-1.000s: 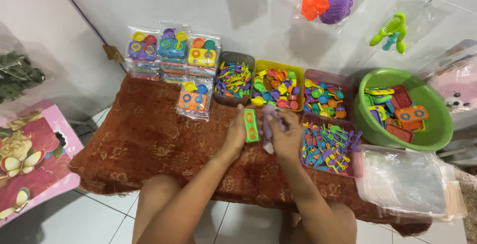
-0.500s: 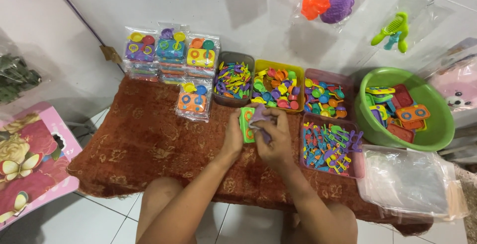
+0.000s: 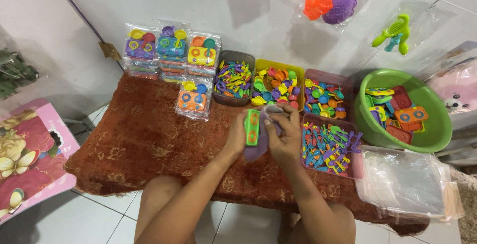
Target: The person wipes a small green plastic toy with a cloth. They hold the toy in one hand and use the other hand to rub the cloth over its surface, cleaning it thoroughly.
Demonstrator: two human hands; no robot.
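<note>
Hands have come together over the red cloth on the worktop (image 3: pixel 124 144), just in front of the yellow tray (image 3: pixel 278 66). A second ago they sat lower and a little apart, the green toy stove upright in the left and a purple piece in the right. Now the two pieces meet.

- Green toy stove (image 3: pixel 252 127): on edge, long side vertical, burner rings facing the camera. Nearer the yellow tray than a second ago.
- Purple piece (image 3: pixel 260 142): pressed against the stove's right side, partly behind it; its exact shape is hidden by the hands.
- Judgement: the pieces are being fitted or stacked as one set, and the join looks unfinished.

Pose:
- Left hand (image 3: pixel 237 133): forearm runs up from lower left, palm toward the right, fingers clamped on the stove's left edge.
- Right hand (image 3: pixel 285 137): forearm comes up from lower right, wrist bent inward, fingers curled tight round the purple piece, thumb near its top.

Nearby, relative to the yellow tray: grey tray (image 3: pixel 233 79) just left, pink tray (image 3: pixel 325 95) just right, green basin (image 3: pixel 422 129) farther right, bagged toy sets (image 3: pixel 171 50) well left.
</note>
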